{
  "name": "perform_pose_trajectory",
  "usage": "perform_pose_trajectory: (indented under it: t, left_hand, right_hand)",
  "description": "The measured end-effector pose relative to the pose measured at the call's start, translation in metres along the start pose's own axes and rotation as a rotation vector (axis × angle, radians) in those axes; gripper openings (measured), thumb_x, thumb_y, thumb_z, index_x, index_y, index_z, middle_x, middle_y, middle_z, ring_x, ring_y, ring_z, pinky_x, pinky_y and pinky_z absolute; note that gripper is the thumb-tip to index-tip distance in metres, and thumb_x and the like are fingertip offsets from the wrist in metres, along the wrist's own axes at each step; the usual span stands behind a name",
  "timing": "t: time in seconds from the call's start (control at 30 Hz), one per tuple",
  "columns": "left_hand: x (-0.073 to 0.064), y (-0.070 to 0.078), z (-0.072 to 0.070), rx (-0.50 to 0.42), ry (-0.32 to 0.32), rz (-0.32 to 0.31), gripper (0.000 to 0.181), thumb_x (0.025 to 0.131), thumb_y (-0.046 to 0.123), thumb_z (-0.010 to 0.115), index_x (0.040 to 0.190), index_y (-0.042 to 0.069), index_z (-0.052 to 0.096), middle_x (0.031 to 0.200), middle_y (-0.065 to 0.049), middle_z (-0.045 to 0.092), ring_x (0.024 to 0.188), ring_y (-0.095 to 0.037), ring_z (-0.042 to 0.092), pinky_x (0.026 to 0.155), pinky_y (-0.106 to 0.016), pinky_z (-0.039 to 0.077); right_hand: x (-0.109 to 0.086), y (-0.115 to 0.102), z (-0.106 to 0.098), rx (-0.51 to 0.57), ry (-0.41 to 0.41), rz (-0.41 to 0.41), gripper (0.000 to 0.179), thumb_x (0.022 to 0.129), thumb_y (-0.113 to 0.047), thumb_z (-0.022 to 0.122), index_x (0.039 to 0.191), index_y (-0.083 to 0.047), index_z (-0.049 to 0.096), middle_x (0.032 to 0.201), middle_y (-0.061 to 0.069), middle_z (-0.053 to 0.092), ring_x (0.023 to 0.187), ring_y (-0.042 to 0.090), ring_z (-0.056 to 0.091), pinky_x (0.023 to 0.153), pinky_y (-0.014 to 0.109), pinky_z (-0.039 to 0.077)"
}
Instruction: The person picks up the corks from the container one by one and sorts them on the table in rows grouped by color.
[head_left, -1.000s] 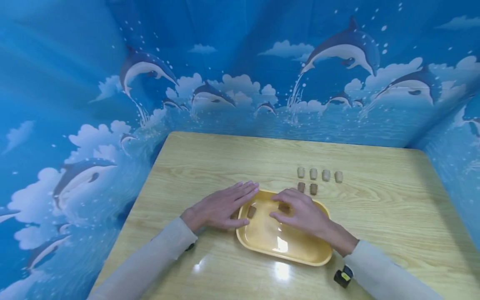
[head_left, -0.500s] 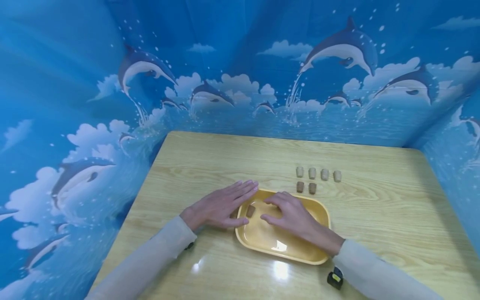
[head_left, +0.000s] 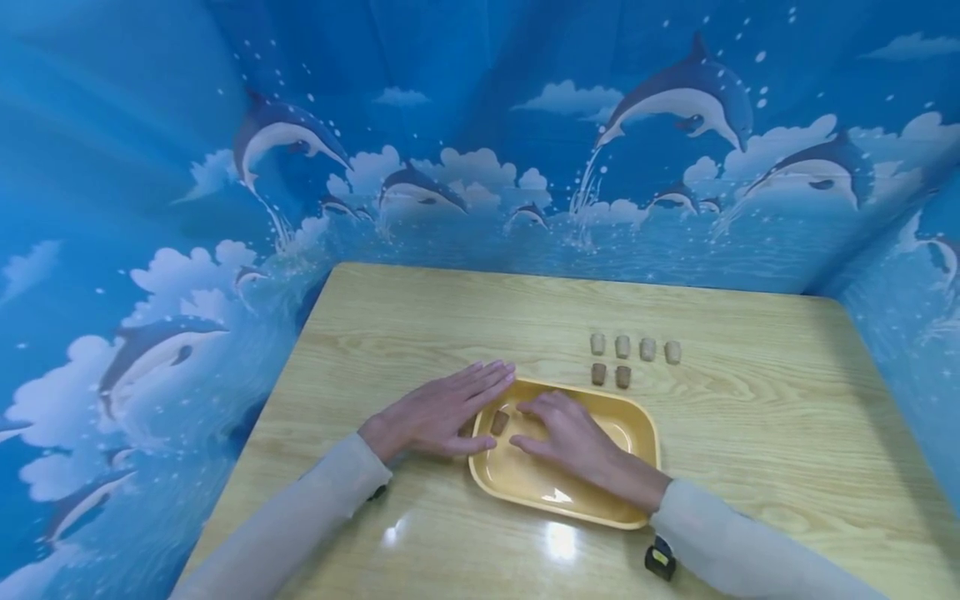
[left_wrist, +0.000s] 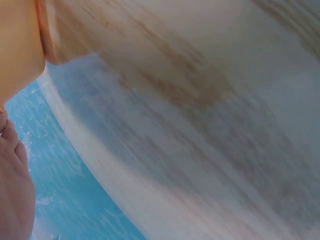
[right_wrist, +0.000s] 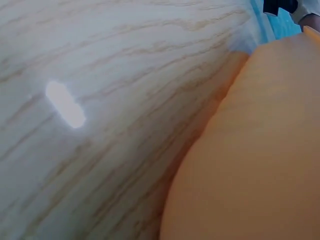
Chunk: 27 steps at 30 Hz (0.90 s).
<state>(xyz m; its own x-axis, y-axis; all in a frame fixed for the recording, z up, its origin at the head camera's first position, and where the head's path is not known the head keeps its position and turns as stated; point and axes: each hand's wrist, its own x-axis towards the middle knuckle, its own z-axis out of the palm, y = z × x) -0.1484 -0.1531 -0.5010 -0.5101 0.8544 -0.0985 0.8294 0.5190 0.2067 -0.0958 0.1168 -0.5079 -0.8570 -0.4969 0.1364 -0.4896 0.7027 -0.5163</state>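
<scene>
My left hand [head_left: 450, 414] lies along the left end of a yellow tray [head_left: 651, 454], fingers straight and thumb reaching over the rim. Just inside that end is one small brown tapered piece, like a cork stopper [head_left: 500, 422]. Over the tray, my right hand [head_left: 573, 442] has thumb and fingers apart, pointing at this piece without touching it. Anything under the right palm is hidden. Part of the left hand [left_wrist: 15, 185] shows at the edge of the left wrist view. The right wrist view shows mostly the tray's outer wall [right_wrist: 250, 150].
Behind the tray, several pale stopper-like pieces [head_left: 622, 346] stand in a row. Two darker ones [head_left: 623, 377] form a shorter row in front. All are on a wood-grain table [head_left: 420, 325], backed by a blue dolphin-print curtain [head_left: 465, 108].
My right hand has moved left across the tray toward the brown piece. A dark brown patch seen between its thumb and fingers is no longer visible. The left hand has stayed put.
</scene>
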Motion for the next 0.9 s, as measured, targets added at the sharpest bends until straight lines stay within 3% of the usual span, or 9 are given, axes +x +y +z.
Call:
perform_pose_trajectory:
  t: [0.33,0.6,0.73,0.9]
  left_hand:
    - [-0.001,0.0011,-0.0014,-0.019,-0.01,-0.008,0.094,0.109,0.069,0.04,0.177,0.019,-0.003,0.185,0.003,-0.006,0.172,-0.016,-0.001,0.142,-0.035,0.007]
    - [-0.0014,0.0008,-0.0014,-0.026,0.001,-0.003,0.094,0.11,0.069,0.041,0.177,0.018,-0.001,0.186,0.001,-0.004,0.172,-0.018,0.002,0.142,-0.037,0.01]
    - [-0.0011,0.0009,-0.0014,-0.025,0.0,-0.005,0.094,0.11,0.07,0.039,0.177,0.018,-0.001,0.186,0.001,-0.004,0.172,-0.018,0.002,0.142,-0.037,0.01]
    - [-0.0009,0.0007,-0.0008,-0.023,0.004,-0.003,0.094,0.109,0.068,0.041,0.177,0.017,0.0,0.186,0.001,-0.003,0.172,-0.018,0.003,0.142,-0.037,0.01]
  right_hand:
    - [-0.0025,-0.0019,0.0058,0.016,-0.096,-0.073,0.065,0.097,-0.038,0.082,0.152,-0.007,0.062,0.149,0.014,0.068,0.138,0.035,0.065,0.118,0.058,0.054]
    - [-0.0032,-0.0002,0.0075,-0.039,-0.173,-0.125,0.076,0.1,-0.043,0.078,0.162,-0.008,0.052,0.164,0.011,0.056,0.147,0.034,0.058,0.125,0.06,0.046]
    - [-0.0024,0.0,0.0078,-0.03,-0.153,-0.145,0.061,0.099,-0.038,0.079,0.152,-0.012,0.063,0.157,0.007,0.064,0.141,0.03,0.063,0.122,0.056,0.05]
    - [-0.0008,0.0009,0.0086,0.047,-0.049,-0.139,0.029,0.097,-0.026,0.082,0.124,-0.019,0.075,0.127,-0.003,0.077,0.122,0.019,0.07,0.109,0.046,0.06]
